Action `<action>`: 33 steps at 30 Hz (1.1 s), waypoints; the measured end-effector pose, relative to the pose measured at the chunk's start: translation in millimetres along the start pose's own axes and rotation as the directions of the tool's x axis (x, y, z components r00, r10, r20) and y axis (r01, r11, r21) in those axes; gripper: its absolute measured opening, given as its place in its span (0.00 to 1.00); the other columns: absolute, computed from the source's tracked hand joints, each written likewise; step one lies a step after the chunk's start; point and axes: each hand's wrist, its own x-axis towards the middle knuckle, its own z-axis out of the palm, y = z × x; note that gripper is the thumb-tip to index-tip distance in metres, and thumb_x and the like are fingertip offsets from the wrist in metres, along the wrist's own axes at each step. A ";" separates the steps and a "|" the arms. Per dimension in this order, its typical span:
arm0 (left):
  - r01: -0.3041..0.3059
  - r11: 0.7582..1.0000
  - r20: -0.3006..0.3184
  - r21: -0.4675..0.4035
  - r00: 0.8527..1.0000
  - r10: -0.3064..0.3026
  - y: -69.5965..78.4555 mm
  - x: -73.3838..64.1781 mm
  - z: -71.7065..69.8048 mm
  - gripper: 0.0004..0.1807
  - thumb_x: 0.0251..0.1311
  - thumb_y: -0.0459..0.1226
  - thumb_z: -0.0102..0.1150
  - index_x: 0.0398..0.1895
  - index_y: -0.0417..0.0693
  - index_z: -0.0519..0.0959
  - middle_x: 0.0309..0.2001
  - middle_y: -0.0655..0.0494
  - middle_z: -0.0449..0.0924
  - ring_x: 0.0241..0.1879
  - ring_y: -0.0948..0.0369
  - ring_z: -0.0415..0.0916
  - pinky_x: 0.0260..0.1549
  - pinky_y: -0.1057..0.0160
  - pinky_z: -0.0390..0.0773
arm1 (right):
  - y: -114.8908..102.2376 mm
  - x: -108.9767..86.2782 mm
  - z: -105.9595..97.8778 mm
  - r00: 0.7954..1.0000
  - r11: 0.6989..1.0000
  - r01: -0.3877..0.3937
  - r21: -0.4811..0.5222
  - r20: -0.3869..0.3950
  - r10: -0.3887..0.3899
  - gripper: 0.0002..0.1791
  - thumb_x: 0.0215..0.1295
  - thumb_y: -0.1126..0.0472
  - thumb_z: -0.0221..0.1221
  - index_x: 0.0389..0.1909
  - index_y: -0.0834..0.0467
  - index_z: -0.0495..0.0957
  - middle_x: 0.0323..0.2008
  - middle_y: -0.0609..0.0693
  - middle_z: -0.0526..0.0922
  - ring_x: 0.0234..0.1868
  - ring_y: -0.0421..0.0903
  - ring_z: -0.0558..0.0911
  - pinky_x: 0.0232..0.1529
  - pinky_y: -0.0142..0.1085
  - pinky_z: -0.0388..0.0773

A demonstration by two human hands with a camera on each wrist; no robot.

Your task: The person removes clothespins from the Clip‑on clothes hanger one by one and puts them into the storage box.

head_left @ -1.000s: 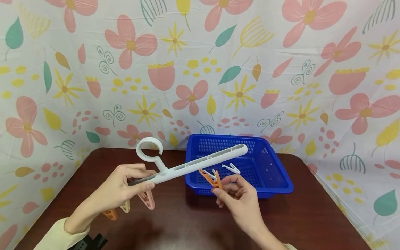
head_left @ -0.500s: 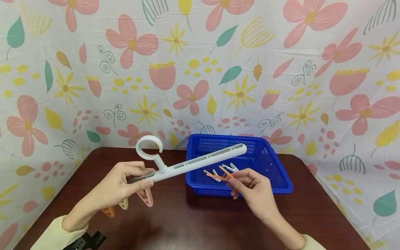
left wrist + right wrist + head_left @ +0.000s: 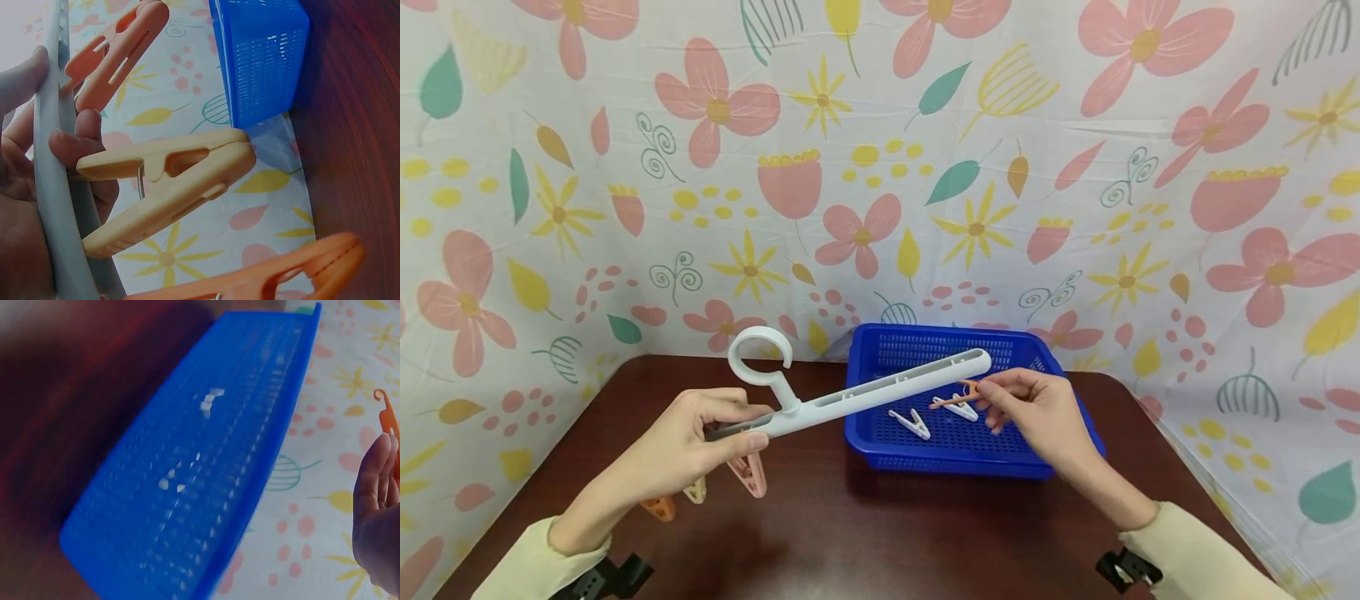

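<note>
My left hand [image 3: 700,442] grips one arm of a white plastic clothes hanger [image 3: 872,396], whose other arm slants up to the right with its hook on top. Below that hand hang a pink clothespin [image 3: 748,473], a cream clothespin [image 3: 187,181] and an orange clothespin [image 3: 269,275], clipped along the hanger's lower side. My right hand [image 3: 1037,408] pinches another orange clothespin [image 3: 958,397] over the blue basket [image 3: 887,454], just under the hanger's far end and apparently apart from it. Two white clothespins, one at the left [image 3: 912,424] and one farther right [image 3: 953,407], lie in the basket.
The perforated basket stands near the back edge of a dark brown table [image 3: 850,542]. A flower-printed cloth [image 3: 880,208] hangs right behind the table and at both sides. Black wrist straps [image 3: 1127,571] sit over the light sleeves.
My right hand has moved right and up with the orange clothespin, turning it toward the hanger's far end. The left hand and hanger have stayed nearly still.
</note>
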 end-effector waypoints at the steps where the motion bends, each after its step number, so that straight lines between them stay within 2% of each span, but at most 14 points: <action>1: 0.002 1.000 -0.002 0.010 1.000 -0.002 0.0 -0.1 -0.3 0.18 0.72 0.25 0.61 0.62 0.29 0.80 0.34 0.50 0.81 0.26 0.53 0.89 0.41 0.60 0.86 | 0.7 3.3 -1.8 1.000 1.000 -0.010 -0.002 0.013 0.010 0.13 0.75 0.59 0.66 0.45 0.68 0.87 0.32 0.61 0.89 0.26 0.54 0.87 0.30 0.44 0.87; 5: 0.012 0.998 -0.016 0.054 1.000 -0.011 0.6 0.0 -1.4 0.17 0.71 0.26 0.63 0.60 0.29 0.82 0.33 0.52 0.81 0.26 0.55 0.89 0.46 0.64 0.84 | 2.3 16.4 -7.7 0.997 0.999 -0.040 -0.013 0.067 0.041 0.14 0.75 0.60 0.66 0.47 0.69 0.86 0.32 0.58 0.89 0.27 0.54 0.88 0.31 0.45 0.88; 16: 0.020 0.991 -0.040 0.133 0.999 -0.014 2.1 0.3 -1.8 0.17 0.70 0.28 0.65 0.59 0.29 0.82 0.33 0.56 0.81 0.26 0.58 0.89 0.46 0.68 0.81 | 14.3 43.6 -10.0 0.978 0.993 -0.113 -0.035 0.170 0.117 0.13 0.76 0.68 0.62 0.50 0.77 0.81 0.33 0.61 0.89 0.27 0.54 0.89 0.33 0.50 0.88; 24: 0.013 0.994 -0.025 0.111 1.000 -0.010 3.1 -0.4 -2.1 0.17 0.71 0.28 0.64 0.59 0.29 0.82 0.33 0.55 0.81 0.25 0.57 0.89 0.47 0.67 0.82 | 25.2 53.6 -9.5 0.963 0.981 -0.193 -0.023 0.186 0.193 0.14 0.77 0.68 0.60 0.53 0.77 0.78 0.33 0.62 0.88 0.30 0.58 0.89 0.36 0.48 0.88; 29: 0.009 0.988 -0.045 0.156 0.999 -0.002 2.4 -0.2 -2.5 0.15 0.70 0.28 0.66 0.57 0.33 0.85 0.33 0.58 0.81 0.30 0.59 0.89 0.51 0.69 0.80 | 27.9 57.0 -4.3 0.952 0.975 -0.224 -0.007 0.210 0.221 0.15 0.77 0.69 0.61 0.53 0.79 0.78 0.31 0.63 0.87 0.27 0.55 0.89 0.33 0.47 0.88; 33: 0.007 0.982 -0.060 0.187 0.998 0.004 1.4 -0.5 -3.0 0.15 0.69 0.28 0.67 0.56 0.34 0.86 0.33 0.60 0.81 0.33 0.60 0.89 0.48 0.70 0.80 | 29.8 58.2 2.2 0.941 0.974 -0.228 -0.002 0.259 0.220 0.15 0.75 0.69 0.63 0.52 0.79 0.78 0.28 0.64 0.86 0.24 0.53 0.88 0.31 0.47 0.88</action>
